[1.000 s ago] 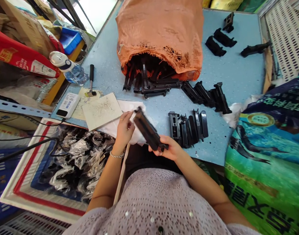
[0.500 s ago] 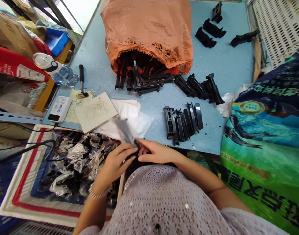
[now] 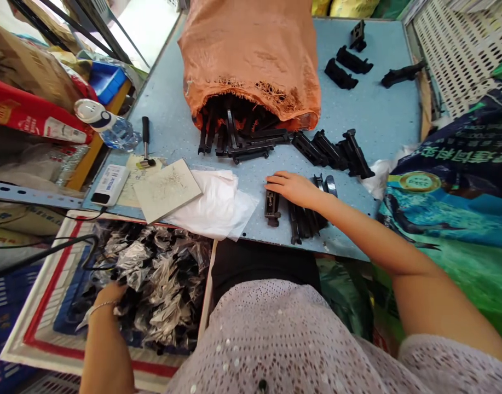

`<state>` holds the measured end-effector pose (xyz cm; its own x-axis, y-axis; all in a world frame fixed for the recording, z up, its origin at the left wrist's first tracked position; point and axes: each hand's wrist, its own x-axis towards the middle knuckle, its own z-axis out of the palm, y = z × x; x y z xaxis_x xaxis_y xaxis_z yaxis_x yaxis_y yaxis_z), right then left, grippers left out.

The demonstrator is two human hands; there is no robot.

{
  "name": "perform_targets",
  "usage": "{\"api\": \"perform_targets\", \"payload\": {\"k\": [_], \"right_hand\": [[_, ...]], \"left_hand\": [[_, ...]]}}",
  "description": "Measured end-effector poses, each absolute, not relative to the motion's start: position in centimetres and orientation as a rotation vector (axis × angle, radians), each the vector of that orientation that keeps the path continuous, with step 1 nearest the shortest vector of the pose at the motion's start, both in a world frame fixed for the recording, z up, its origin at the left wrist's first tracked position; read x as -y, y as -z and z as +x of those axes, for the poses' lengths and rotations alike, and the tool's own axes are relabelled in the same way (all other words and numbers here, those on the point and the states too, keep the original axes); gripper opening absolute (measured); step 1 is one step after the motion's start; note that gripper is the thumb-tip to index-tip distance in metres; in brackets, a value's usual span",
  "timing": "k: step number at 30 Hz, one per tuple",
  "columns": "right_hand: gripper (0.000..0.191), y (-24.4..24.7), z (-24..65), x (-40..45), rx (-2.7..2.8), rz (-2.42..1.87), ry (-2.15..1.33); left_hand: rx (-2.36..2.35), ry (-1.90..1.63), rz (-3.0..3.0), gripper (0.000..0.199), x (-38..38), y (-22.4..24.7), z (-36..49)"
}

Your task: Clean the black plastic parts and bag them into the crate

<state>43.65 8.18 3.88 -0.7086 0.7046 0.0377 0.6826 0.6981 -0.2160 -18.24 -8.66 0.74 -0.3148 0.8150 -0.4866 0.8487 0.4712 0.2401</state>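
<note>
In the head view my right hand point(image 3: 294, 187) reaches over the blue table, its fingers bent over the top end of a long black slotted part point(image 3: 272, 209). That part lies just left of a row of similar black parts point(image 3: 302, 221), some of them hidden beneath my hand and wrist. My left hand point(image 3: 111, 294) is down in the crate point(image 3: 29, 328) at the left, among black parts in clear plastic bags point(image 3: 168, 290). Its fingers are mostly out of sight, so whether it grips anything does not show.
An orange woven sack point(image 3: 251, 54) spills more black parts point(image 3: 254, 145) onto the table. Left of centre lie white plastic bags point(image 3: 213, 200), a square board point(image 3: 167, 190), a hammer point(image 3: 146, 142) and a white device point(image 3: 110, 185). A water bottle point(image 3: 109, 126) stands beyond.
The bagged part held between both hands is gone from them. My left hand has moved down into the crate, and my right hand has moved across to the row and onto a black part.
</note>
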Motion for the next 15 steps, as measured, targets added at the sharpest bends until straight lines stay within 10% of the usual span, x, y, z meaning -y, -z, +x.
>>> {"api": "perform_targets", "payload": {"k": [7,15], "right_hand": [[0.031,-5.0,43.1,-8.4,2.607,-1.342,-0.375],[0.036,-5.7,36.4,-3.8,1.187,-1.264,-1.513]], "left_hand": [[-1.802,-0.697,1.651,0.036,0.3,-3.1,1.7],[-1.754,-0.841,1.715,0.011,-8.1,-1.2,12.1]]}}
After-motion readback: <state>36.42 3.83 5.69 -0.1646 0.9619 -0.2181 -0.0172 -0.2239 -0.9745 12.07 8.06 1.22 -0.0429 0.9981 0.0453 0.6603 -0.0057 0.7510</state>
